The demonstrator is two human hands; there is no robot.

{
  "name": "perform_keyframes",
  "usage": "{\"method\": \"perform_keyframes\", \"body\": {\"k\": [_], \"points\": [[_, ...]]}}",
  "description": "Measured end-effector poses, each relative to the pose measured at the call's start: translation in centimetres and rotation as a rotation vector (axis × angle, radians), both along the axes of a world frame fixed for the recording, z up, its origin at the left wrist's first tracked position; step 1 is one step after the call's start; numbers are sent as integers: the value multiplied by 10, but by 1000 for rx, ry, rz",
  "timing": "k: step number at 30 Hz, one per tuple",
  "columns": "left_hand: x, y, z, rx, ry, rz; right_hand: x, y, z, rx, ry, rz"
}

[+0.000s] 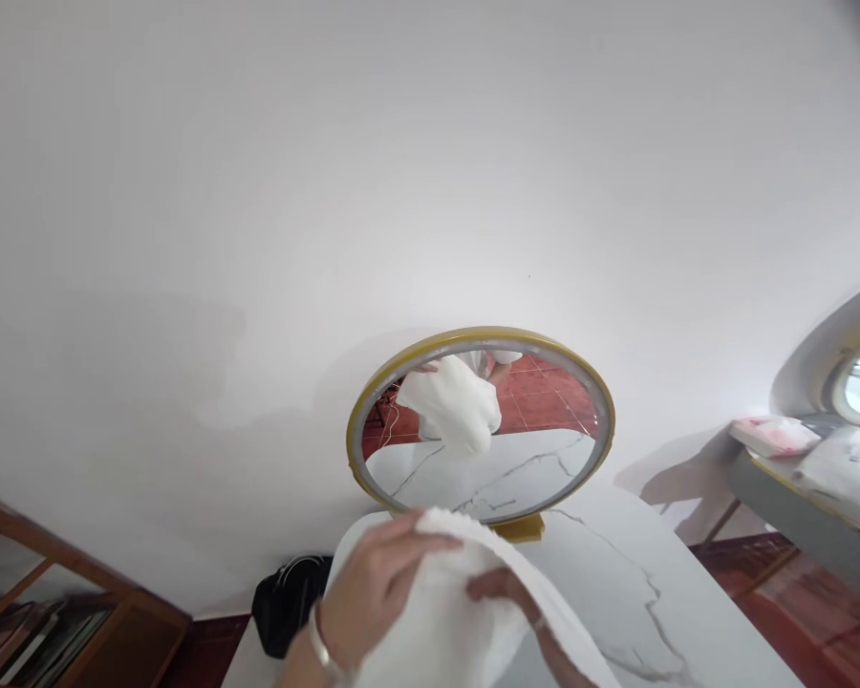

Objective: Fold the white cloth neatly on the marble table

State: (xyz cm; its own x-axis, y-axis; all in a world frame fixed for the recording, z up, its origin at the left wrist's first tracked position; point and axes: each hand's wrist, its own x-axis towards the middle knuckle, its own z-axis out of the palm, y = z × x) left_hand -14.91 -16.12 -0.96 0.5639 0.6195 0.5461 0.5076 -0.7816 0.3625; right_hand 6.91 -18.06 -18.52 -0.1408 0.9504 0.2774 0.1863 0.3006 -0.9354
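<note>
head view: my left hand [376,583] has its fingers closed on the white cloth's [437,621] edge. right hand [505,585] is at its inner side, can't tell if gripping. looks like mid-spread above the table [616,583]; moving it calls for clearing the mirror [545,468].

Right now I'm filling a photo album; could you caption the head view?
Left hand and right hand handling white fabric before a round mirror on a veined white table.
</note>
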Motion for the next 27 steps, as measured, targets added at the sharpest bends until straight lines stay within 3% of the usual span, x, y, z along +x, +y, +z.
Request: {"method": "perform_keyframes", "body": {"k": [3, 5, 8, 10, 13, 15, 18, 22, 27], "points": [[2, 44, 70, 195, -50, 46, 8, 54, 72, 120, 175, 38], [11, 79, 109, 273, -84, 118, 12, 88, 117, 206, 364, 62], [31, 129, 144, 296, -93, 243, 14, 125, 162, 233, 542, -72], [47, 152, 144, 292, -22, 376, 13, 137, 170, 354, 427, -244], [69, 166, 118, 430, 123, 544, 8, 142, 157, 555, 20, -499], [78, 168, 96, 570, 186, 526, 5, 143, 145, 579, -168, -603], [84, 173, 77, 643, 217, 448, 7, 151, 145, 593, -207, -794], [85, 185, 78, 641, 166, 427, 14, 169, 171, 687, -236, -1063], [82, 192, 84, 663, 42, 382, 18, 191, 194, 897, -515, -1012]]}}
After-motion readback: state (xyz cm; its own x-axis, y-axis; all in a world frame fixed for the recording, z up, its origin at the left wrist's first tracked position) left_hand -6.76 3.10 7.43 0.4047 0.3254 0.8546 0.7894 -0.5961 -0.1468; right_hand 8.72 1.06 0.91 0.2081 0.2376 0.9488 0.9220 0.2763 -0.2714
